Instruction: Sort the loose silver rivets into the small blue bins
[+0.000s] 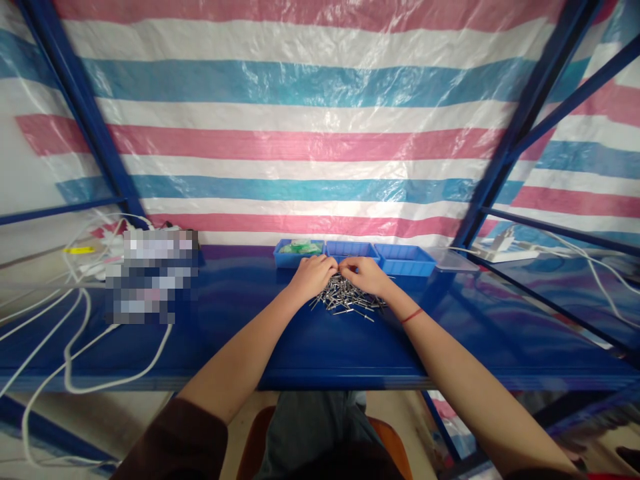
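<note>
A heap of silver blind rivets (345, 299) lies on the blue table, a few of them strayed toward its near edge. Over the far side of the heap, my left hand (315, 275) is closed, its fingers curled and its fingertips meeting those of the other hand. My right hand (365, 275) is also closed, thumb and fingers pinched together. Whatever sits between the fingertips is too small and hidden to make out. Just behind the hands stand a blue bin with green-and-white packets (301, 247), a middle blue bin (367, 253) partly covered by my hands, and a right blue bin (407, 265).
A clear plastic lid (455, 261) lies right of the bins. Farther right is a white power strip (505, 251) with cables. White cables (83, 333) and blurred-out items (150, 277) occupy the left side. Blue metal posts (520, 127) and a striped plastic sheet (310, 143) enclose the table.
</note>
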Tool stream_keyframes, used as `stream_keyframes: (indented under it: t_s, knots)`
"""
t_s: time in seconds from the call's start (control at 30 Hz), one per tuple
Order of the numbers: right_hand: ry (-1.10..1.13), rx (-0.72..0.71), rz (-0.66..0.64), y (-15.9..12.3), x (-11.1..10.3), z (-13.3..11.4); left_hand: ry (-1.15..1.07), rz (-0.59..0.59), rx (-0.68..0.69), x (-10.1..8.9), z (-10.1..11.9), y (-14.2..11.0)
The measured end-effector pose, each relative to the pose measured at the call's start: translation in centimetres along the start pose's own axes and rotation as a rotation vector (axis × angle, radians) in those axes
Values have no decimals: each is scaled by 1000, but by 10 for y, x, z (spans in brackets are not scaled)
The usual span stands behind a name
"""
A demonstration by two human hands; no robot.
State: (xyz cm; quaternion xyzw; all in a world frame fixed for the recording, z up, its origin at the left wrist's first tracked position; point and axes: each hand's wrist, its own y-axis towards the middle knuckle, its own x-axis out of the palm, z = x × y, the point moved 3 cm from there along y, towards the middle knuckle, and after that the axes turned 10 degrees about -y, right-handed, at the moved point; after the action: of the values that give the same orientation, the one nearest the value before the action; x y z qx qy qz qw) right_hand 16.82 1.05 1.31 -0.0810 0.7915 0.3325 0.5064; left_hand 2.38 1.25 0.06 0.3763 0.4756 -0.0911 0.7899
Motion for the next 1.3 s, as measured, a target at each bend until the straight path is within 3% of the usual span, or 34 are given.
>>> stream_keyframes:
  t_s: [0.13, 0.3, 0.47, 0.67, 0.77, 0.97, 1.17, 1.3]
  knots:
    - [102, 36, -2, 0, 5, 5, -319, 108, -21, -1, -5, 5]
    - [246, 59, 18, 3, 11, 12, -603, 253, -170, 1, -9, 6]
    - [311, 50, 66, 4, 11, 12, -642, 289, -172, -2, -6, 5]
    - [505, 174, 40, 4, 11, 13, -739, 311, -148, -3, -7, 7]
    - [564, 230, 97, 4, 8, 13, -733, 332, -172, -2, -11, 7]
    - [607, 213, 172, 4, 2, 7, -703, 280, -186, -1, -14, 7]
    - [516, 142, 180, 2, -1, 2, -644, 201, -151, -2, -13, 6]
    - [216, 68, 233, 0, -9, -5, -618, 152, -124, -1, -12, 5]
